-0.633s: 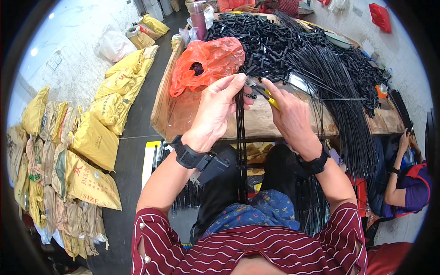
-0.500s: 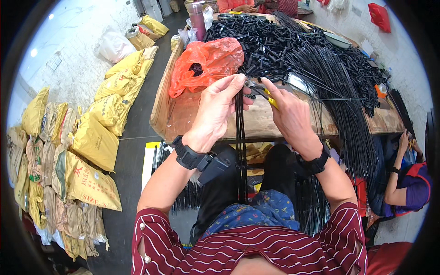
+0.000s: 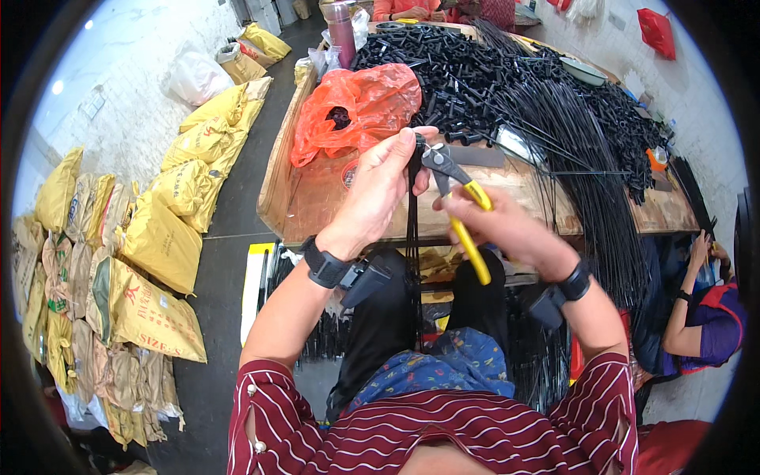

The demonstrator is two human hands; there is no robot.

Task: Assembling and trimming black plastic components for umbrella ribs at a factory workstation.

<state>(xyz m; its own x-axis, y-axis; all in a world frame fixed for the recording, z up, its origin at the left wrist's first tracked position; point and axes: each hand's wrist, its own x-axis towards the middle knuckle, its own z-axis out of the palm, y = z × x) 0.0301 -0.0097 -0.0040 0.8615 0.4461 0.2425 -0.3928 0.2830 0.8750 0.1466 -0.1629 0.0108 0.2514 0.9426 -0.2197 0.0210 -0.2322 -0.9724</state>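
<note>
Yellow-handled pliers (image 3: 453,171), handles spread, tilt beside slim black strands (image 3: 412,210) hanging down.

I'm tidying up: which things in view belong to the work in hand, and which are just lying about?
In use:
black strands in the left hand
pliers in the right hand
likely also the strand pile, short black pieces

Apparently just lying about:
red bag
purple bottle
yellow sacks

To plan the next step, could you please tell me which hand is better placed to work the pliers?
The right hand, I think: it holds the yellow-handled pliers, whose jaws are beside the left hand, which is occupied gripping black strands.
</note>
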